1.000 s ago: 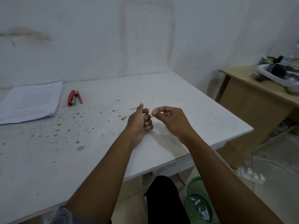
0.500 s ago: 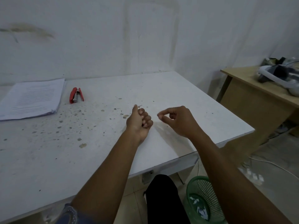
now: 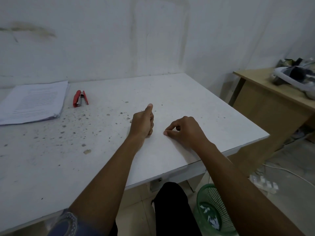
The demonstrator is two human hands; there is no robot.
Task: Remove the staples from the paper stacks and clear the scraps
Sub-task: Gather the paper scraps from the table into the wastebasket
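A stack of printed paper (image 3: 34,103) lies at the far left of the white table (image 3: 196,92), and a red stapler (image 3: 80,98) lies just right of it. My left hand (image 3: 142,124) rests on its side mid-table as a fist with the thumb pointing away from me; whatever may be inside it is hidden. A short gap to its right, my right hand (image 3: 185,131) has curled fingers, with thumb and forefinger tips together on the tabletop. I see nothing between them. Small dark specks and a pale scrap (image 3: 87,151) dot the table left of my hands.
A green mesh bin (image 3: 211,208) with paper scraps in it stands on the floor under the table's right front corner. A wooden desk (image 3: 265,96) carrying a white headset (image 3: 293,77) is at right. A power strip (image 3: 264,183) and cable lie on the floor.
My right hand has moved away from the left fist, to the right and down onto the tabletop. The left fist has stayed put, its thumb now raised higher.
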